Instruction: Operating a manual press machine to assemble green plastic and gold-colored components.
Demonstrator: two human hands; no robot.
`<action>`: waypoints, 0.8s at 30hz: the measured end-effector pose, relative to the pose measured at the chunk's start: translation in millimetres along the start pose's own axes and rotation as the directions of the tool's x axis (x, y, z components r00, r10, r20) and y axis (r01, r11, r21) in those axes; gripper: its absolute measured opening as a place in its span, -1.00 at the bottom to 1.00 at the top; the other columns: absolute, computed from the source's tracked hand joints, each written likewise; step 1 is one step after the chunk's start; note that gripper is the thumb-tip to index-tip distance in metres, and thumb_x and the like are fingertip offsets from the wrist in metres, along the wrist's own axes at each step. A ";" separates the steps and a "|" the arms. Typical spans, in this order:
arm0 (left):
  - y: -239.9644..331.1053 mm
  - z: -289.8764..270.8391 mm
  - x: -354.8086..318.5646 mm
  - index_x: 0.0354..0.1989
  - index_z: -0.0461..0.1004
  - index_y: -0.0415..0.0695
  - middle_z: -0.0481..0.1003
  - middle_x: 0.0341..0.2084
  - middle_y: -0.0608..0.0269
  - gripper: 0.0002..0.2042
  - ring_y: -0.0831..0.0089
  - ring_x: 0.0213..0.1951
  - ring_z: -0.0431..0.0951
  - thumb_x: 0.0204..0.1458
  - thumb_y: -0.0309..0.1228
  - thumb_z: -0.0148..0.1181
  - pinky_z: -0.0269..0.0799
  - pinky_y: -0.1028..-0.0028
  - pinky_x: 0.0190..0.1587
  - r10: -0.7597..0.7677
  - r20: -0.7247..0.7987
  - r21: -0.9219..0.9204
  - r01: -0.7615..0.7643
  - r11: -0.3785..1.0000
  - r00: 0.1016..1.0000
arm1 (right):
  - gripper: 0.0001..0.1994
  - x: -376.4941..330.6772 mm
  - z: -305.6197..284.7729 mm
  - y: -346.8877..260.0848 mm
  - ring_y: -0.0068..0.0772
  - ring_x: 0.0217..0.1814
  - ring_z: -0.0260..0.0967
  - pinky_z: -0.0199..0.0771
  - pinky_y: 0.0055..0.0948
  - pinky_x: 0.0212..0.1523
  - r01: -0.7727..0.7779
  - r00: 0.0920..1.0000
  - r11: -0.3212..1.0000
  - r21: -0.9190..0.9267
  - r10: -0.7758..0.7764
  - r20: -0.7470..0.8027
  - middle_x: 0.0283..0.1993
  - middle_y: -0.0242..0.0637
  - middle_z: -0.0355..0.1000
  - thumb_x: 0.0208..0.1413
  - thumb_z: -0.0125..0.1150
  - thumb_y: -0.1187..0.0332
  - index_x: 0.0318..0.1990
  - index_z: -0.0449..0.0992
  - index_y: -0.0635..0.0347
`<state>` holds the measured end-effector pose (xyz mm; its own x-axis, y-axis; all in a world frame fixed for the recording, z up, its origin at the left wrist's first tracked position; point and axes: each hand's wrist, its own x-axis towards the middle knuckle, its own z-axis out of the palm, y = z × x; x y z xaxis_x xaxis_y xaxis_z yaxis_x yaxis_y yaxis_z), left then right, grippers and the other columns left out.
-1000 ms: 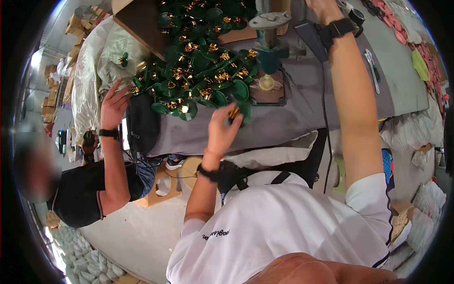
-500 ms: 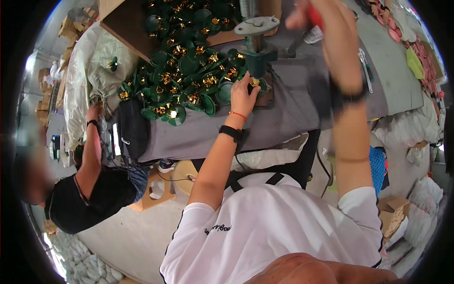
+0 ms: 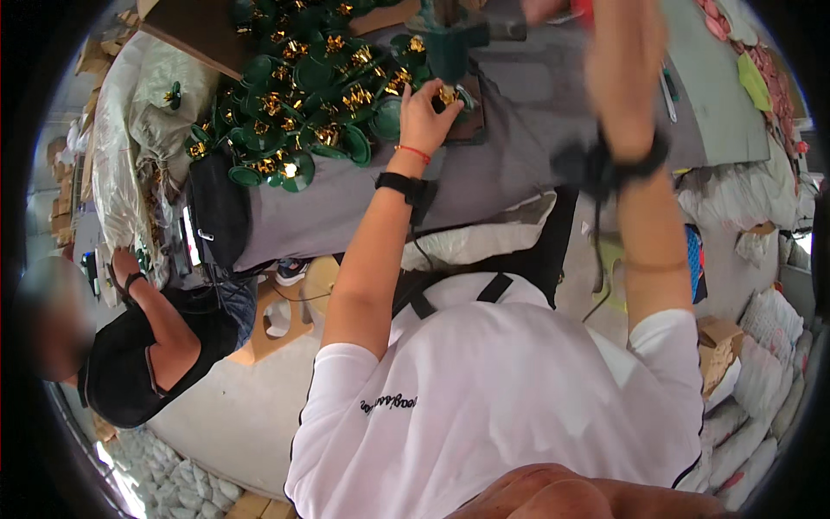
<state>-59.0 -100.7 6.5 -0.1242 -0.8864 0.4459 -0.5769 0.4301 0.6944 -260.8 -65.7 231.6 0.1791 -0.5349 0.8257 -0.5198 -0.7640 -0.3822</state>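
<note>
My left hand (image 3: 424,119) reaches to the dark green hand press (image 3: 447,54), thumb and fingers closed on a small green round piece with a shiny gold trim (image 3: 448,95). This piece sits under the press head, on the dark base plate (image 3: 469,131). My right hand (image 3: 629,65) is raised at the top right, smeared by motion. Its fingers appear wrapped round a red handle (image 3: 584,10), cut off by the upper edge. Left of the press lies a heap of green round pieces (image 3: 307,108) with gold trims, partly touching one another.
A cardboard box (image 3: 186,39) stands behind the heap. A clear plastic sack (image 3: 121,164) and a black bag (image 3: 220,212) lie to the left, beside a co-worker in black (image 3: 130,363). A wrench-like metal tool (image 3: 668,97) lies at the right.
The view has shifted, so the table appears higher and further left. My right hand and the red handle stay raised, blurred. My left hand keeps its place under the press.
</note>
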 end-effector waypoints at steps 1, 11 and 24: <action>1.1 0.4 -1.5 -0.19 0.49 -0.25 0.56 -0.35 0.03 -0.61 0.05 -0.22 0.55 -0.12 -0.24 0.38 0.15 0.12 0.24 -0.020 0.018 0.000 0.020 1.000 1.000 | -0.74 38.6 2.7 9.9 -0.20 -0.32 0.43 0.42 -0.36 -0.24 -0.039 0.999 0.996 -0.085 0.037 -0.025 -0.33 -0.16 0.44 0.24 -0.10 0.24 -0.21 0.41 0.27; 53.7 -70.5 -118.7 -0.25 0.52 -0.16 0.55 -0.27 0.12 -0.72 0.20 -0.16 0.52 -0.17 -0.43 0.40 0.42 0.34 -0.11 0.019 0.132 -0.272 0.018 0.962 0.991 | -0.69 -158.3 26.5 -39.1 -0.13 -0.14 0.41 0.39 -0.22 -0.09 0.091 0.853 0.969 0.231 -0.195 0.483 -0.23 -0.18 0.47 0.01 0.22 0.19 -0.18 0.45 0.22; 0.2 -11.5 -210.2 0.10 0.40 -0.19 0.43 0.04 -0.12 -0.37 0.11 0.12 0.40 0.21 0.14 -0.20 0.29 0.31 0.13 -0.339 0.894 0.201 0.413 0.888 0.292 | -0.57 -325.6 -0.9 -76.4 0.01 -0.23 0.46 0.43 -0.12 -0.18 -0.471 0.182 0.880 -0.066 0.171 0.968 -0.20 -0.11 0.48 -0.10 0.08 0.51 0.01 0.47 0.01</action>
<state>-23.7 87.6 -80.7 -0.5629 -0.5577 -0.6100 -0.7263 -0.0185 0.6872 -280.1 167.2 -7.6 0.7526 -0.5775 -0.3164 -0.5971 -0.3959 -0.6977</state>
